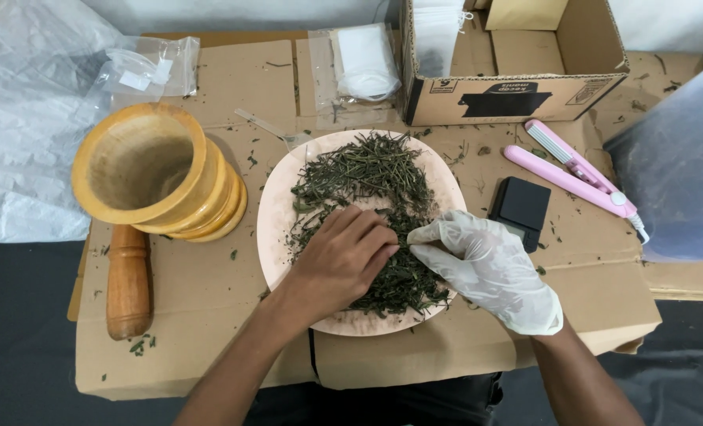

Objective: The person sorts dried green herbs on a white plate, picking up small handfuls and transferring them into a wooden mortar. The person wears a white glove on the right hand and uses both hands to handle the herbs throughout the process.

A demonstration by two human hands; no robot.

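Observation:
A pale pink plate lies on flattened cardboard and holds a heap of dried green herb sprigs. My bare left hand rests on the near side of the heap, fingers curled and pinching into the herbs. Beside it, my right hand, in a white glove, touches the herbs at the plate's right edge with fingertips drawn together. The two hands' fingertips nearly meet over the middle of the plate. What each hand pinches is hidden by the fingers.
A wooden mortar stands to the left with its pestle lying in front. A small black scale and a pink heat sealer lie to the right. An open cardboard box and plastic bags sit behind.

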